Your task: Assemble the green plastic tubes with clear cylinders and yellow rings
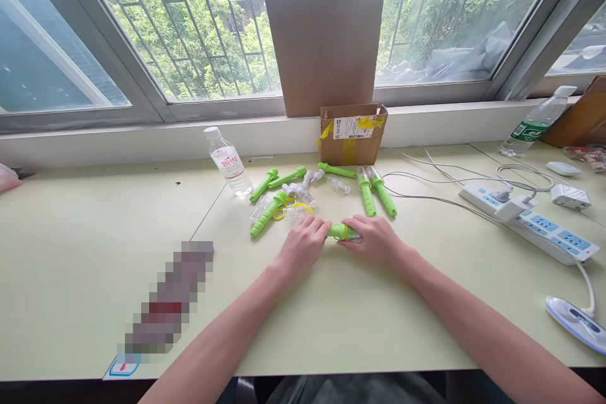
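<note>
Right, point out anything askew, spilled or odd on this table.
A blocky, pixelated grey patch on the pale green table hides whatever lies there. Green ridged plastic tubes, clear plastic caps and yellow plastic rings lie jumbled beyond the left hand; no spill shows.

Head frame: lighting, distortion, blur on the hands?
Head view: daylight through the windows, near-white in places; head view: slanting window frame, probably wide-angle stretch; head view: left hand and right hand outlines readable around the green tube, partly covering it; head view: mosaic patch on the table hides detail.
</note>
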The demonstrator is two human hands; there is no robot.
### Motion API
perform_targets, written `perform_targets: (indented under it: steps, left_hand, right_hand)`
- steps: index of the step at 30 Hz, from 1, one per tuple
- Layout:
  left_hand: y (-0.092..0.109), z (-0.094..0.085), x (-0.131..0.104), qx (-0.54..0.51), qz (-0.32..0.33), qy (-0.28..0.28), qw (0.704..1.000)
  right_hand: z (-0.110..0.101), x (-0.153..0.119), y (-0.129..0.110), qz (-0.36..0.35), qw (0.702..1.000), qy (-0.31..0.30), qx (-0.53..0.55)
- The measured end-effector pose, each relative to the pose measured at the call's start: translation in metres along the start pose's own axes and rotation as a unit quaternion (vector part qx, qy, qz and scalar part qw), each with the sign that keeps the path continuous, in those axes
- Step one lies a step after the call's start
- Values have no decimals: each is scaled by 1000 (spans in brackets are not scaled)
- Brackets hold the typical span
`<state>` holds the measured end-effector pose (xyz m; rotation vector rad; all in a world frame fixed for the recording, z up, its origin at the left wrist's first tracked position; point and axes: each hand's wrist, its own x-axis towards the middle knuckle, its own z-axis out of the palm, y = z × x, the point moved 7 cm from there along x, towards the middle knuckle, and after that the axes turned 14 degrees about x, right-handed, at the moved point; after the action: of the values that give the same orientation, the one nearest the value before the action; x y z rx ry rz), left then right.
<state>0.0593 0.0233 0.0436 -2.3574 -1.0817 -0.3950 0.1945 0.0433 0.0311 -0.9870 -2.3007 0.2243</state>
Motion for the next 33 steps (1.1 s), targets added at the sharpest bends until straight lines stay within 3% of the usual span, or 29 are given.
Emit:
perform_targets:
  steps: [9,21,33]
  left_hand:
    - [2,-4,-2,25,6,39,999]
    - [2,-3,2,-16,12,-32,999]
    - [2,-3,-1,6,15,21,1000]
  right_hand:
    - [0,3,-5,40,997,-37,61]
    - [1,0,4,9,1000,-1,11]
    - [1,1,3,26,999,-13,38]
